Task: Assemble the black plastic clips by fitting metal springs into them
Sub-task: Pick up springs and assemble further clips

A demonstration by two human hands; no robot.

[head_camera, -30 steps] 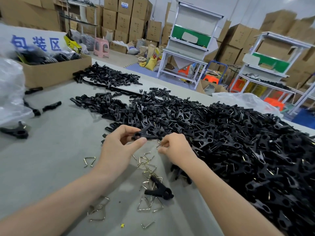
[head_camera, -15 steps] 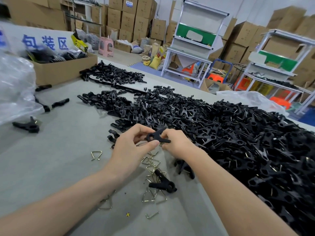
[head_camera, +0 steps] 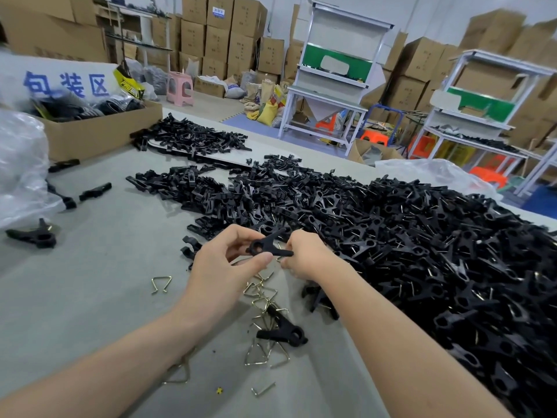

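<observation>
- The black clip [head_camera: 269,248], with a round eye and two splayed legs, is held just above the bench [head_camera: 90,297], before the pile of clips [head_camera: 422,251].
- On the left hand [head_camera: 221,268] the grip is narrow: thumb and forefinger pinch the eye end.
- The right hand [head_camera: 304,257] has its grip curled round a leg tip (anything else inside it is hidden).
- Loose metal springs [head_camera: 260,292] lie on the bench beneath the hands.

One left grip [head_camera: 221,268], one right grip [head_camera: 306,257], one held clip [head_camera: 266,247], one pink stool [head_camera: 180,87], two white racks [head_camera: 334,70].

The right hand [head_camera: 304,256] has come up onto the clip [head_camera: 266,248].
</observation>
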